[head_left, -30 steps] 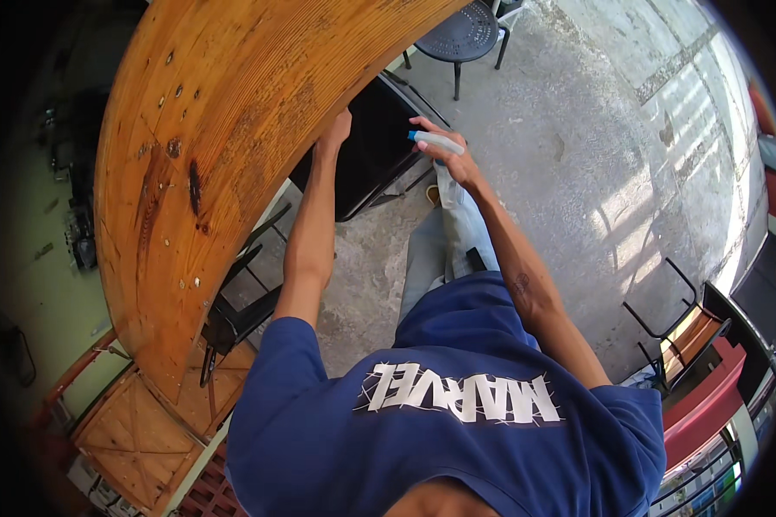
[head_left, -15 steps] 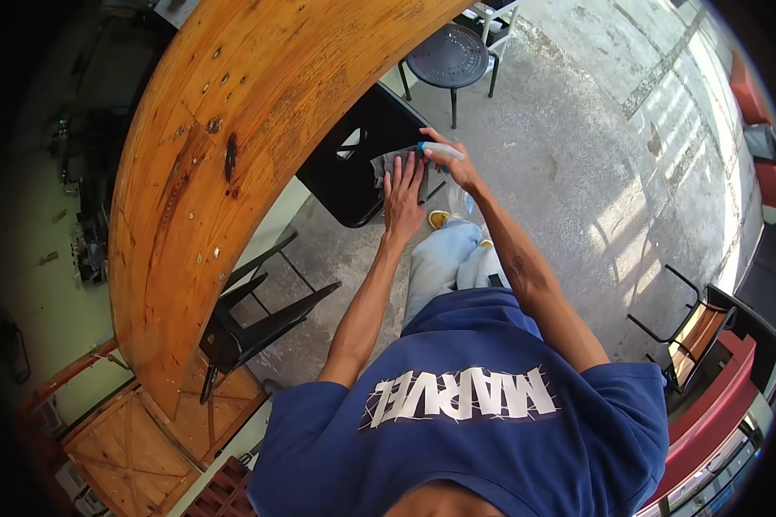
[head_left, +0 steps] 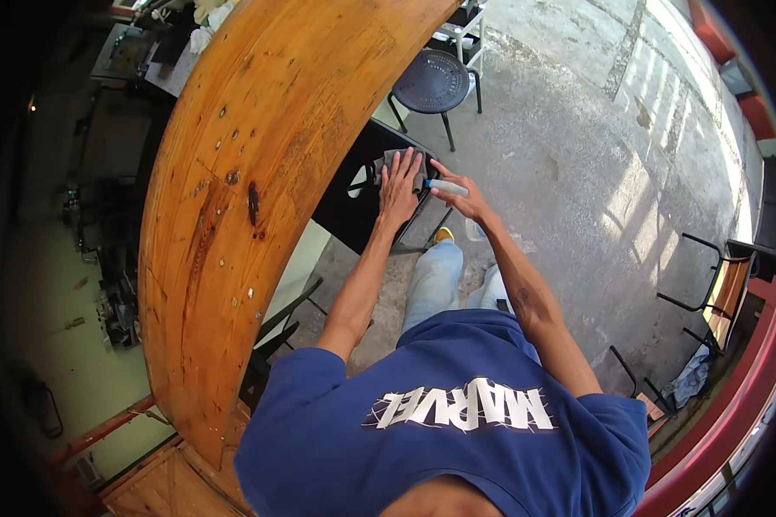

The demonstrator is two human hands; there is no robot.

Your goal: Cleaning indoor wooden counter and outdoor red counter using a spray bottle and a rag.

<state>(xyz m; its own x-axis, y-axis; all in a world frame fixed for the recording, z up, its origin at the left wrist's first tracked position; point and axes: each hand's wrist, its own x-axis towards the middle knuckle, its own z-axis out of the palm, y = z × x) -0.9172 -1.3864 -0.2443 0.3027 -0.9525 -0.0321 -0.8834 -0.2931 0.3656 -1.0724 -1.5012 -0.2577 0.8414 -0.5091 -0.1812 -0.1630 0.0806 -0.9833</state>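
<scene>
Grey cloth (head_left: 420,178) partly hidden under flat left hand (head_left: 397,193), sprayer (head_left: 448,187) in curled right hand (head_left: 469,202)

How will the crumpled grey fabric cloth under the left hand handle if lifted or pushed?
The crumpled grey fabric cloth is probably floppy: it lies bunched in soft folds under the left hand. Likely light, being little bigger than that hand. Pushed across the flat black panel, it may wrinkle further, since its edges look loose.

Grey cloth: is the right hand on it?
No, the left hand lies on the grey cloth; the right hand holds a spray bottle.
</scene>
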